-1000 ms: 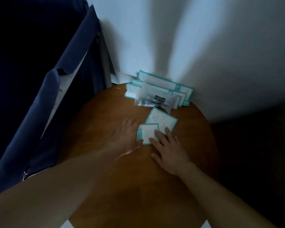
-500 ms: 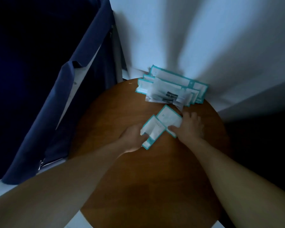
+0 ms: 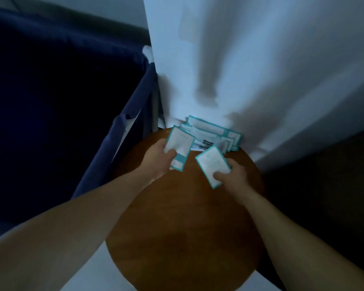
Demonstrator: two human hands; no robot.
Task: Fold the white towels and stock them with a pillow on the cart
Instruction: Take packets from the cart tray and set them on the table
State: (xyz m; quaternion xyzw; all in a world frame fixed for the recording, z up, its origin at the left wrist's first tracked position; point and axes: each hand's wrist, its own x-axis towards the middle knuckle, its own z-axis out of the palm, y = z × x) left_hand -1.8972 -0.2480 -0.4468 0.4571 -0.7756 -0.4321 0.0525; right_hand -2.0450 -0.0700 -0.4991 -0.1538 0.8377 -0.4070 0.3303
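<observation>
Gripping a white, teal-edged packet [image 3: 180, 148] between curled fingers and thumb, the left hand [image 3: 160, 158] hangs over the far-left part of the round wooden table [image 3: 183, 227]. That packet's long axis runs away from the person, its far end tipped slightly right. The right hand [image 3: 233, 175] pinches a second packet [image 3: 212, 164] over the table's far-right part, far end leaning left. A pile of similar packets [image 3: 214, 133] lies at the table's far edge. Dark blue fabric [image 3: 114, 143] hangs left of the table.
</observation>
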